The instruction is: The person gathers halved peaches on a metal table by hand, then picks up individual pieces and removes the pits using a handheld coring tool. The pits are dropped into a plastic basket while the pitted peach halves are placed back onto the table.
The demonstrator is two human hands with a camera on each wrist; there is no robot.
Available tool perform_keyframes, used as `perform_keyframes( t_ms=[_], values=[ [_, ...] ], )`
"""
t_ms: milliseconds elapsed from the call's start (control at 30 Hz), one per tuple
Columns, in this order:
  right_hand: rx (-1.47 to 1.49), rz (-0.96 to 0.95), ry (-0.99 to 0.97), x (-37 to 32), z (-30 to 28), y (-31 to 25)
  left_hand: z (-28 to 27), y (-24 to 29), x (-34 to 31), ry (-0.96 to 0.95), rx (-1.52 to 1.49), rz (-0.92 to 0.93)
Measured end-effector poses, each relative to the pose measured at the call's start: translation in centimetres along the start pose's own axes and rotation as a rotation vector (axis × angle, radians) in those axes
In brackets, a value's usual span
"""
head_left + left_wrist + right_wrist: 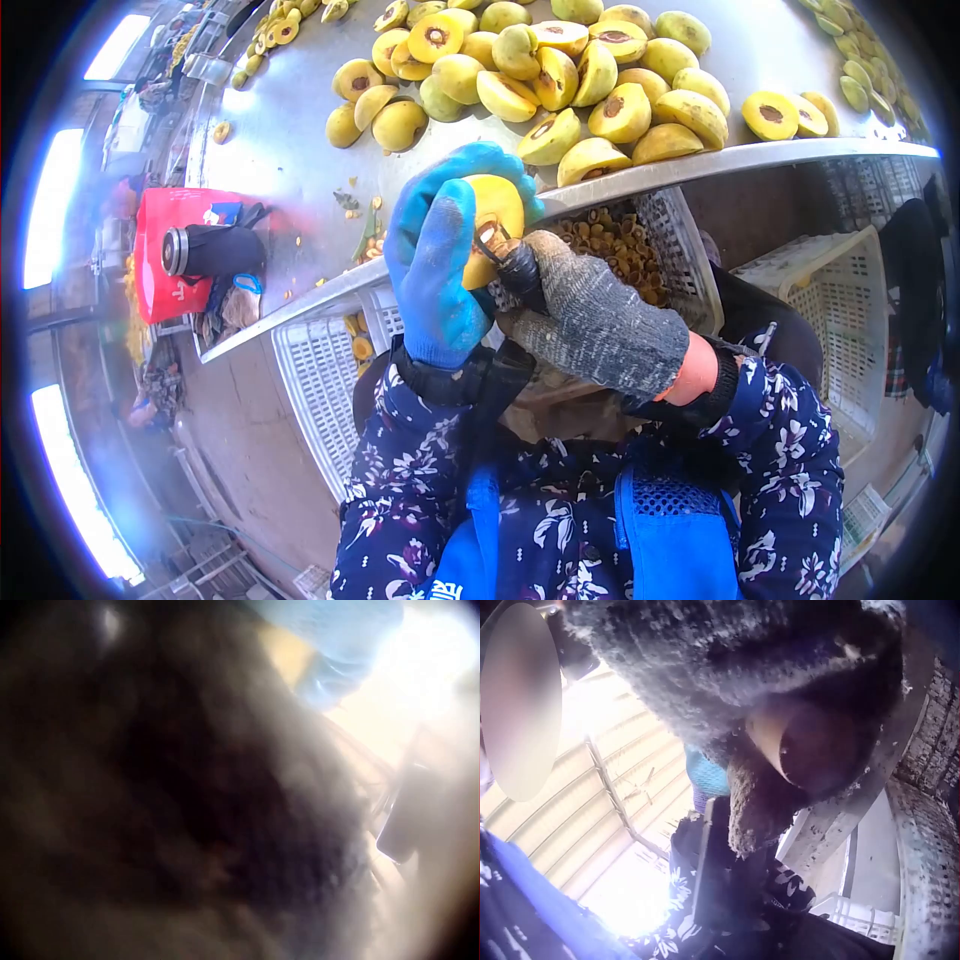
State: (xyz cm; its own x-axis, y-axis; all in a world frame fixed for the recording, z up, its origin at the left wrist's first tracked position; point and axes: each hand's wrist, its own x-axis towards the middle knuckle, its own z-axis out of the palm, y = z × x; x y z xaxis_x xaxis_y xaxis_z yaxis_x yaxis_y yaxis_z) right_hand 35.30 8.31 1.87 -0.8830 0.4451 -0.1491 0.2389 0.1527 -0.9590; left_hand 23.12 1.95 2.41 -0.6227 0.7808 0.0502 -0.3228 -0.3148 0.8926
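Observation:
In the head view the left hand (437, 270), in a blue glove, grips a yellow fruit half (497, 215), its cut face turned toward the right hand. The right hand (600, 315), in a grey knit glove, is curled round a dark-handled tool (520, 272) whose metal loop lies at the brown pit hollow of the fruit. The right wrist view shows the grey glove (727, 667) round a handle with a round end (817, 750). The left wrist view is mostly dark and blurred; part of the blue glove (330, 637) and some yellow fruit (286, 656) show at its top.
Halved fruits (555, 80) are heaped on the metal table (290, 130). Below its edge stand a crate of small brown pieces (685, 250) and white crates (325, 380) (840, 320). A red bag (160, 265) and black flask (215, 250) are at the left.

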Motion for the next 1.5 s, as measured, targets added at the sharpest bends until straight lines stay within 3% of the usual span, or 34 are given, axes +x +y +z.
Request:
perform_keyframes(
  t_ms=[133, 233, 300, 333, 400, 467, 567, 667, 833, 1033, 1100, 1333, 1433, 1500],
  values=[
    [0.073, 0.01, -0.031, -0.6, 0.1, 0.6, -0.2, 0.6, 0.2, -0.097, 0.074, -0.097],
    [-0.074, 0.078, -0.015, -0.8, 0.3, 1.6, -0.5, 0.0, 0.2, -0.144, 0.042, -0.089],
    [0.057, -0.094, -0.03, -0.8, 0.2, 2.2, -0.3, -0.2, 0.1, -0.123, 0.036, -0.083],
    [0.053, -0.094, -0.035, -0.8, 0.2, 2.0, -0.3, -0.5, 0.0, -0.125, 0.036, -0.035],
    [-0.051, 0.087, -0.016, -0.8, 0.2, 1.1, -0.1, -0.8, 0.0, -0.128, 0.036, 0.015],
    [-0.058, 0.04, -0.019, -0.5, 0.4, 2.2, 0.2, -0.8, -0.1, 0.038, -0.059, -0.155],
    [-0.011, 0.01, -0.036, -0.3, 0.4, 2.2, 0.4, -0.6, -0.3, 0.062, -0.043, -0.142],
    [0.076, 0.022, -0.092, -0.2, 0.1, 1.7, 0.6, -0.8, -0.4, 0.031, 0.085, 0.02],
    [0.195, -0.052, -0.103, -0.7, 0.1, 1.9, -0.2, -0.2, 0.0, -0.051, 0.085, -0.081],
    [0.32, 0.214, -0.234, -1.5, -1.5, -0.1, -0.9, 0.3, 0.5, -0.22, 0.157, -0.257],
    [0.716, 0.435, -0.475, -1.7, -2.6, -1.3, -0.6, 0.2, 0.3, -0.244, 0.141, -0.241],
    [0.711, 0.424, -0.493, -2.0, -2.8, -1.9, -1.0, 1.1, 0.6, -0.3, 0.043, -0.271],
    [0.72, 0.498, -0.532, -2.3, -2.6, -1.8, -1.3, 1.7, 0.7, -0.404, 0.076, -0.345],
    [0.613, 0.43, -0.494, -2.5, -2.0, -1.3, -1.4, 1.6, 0.8, -0.449, 0.163, -0.312]
  ],
)
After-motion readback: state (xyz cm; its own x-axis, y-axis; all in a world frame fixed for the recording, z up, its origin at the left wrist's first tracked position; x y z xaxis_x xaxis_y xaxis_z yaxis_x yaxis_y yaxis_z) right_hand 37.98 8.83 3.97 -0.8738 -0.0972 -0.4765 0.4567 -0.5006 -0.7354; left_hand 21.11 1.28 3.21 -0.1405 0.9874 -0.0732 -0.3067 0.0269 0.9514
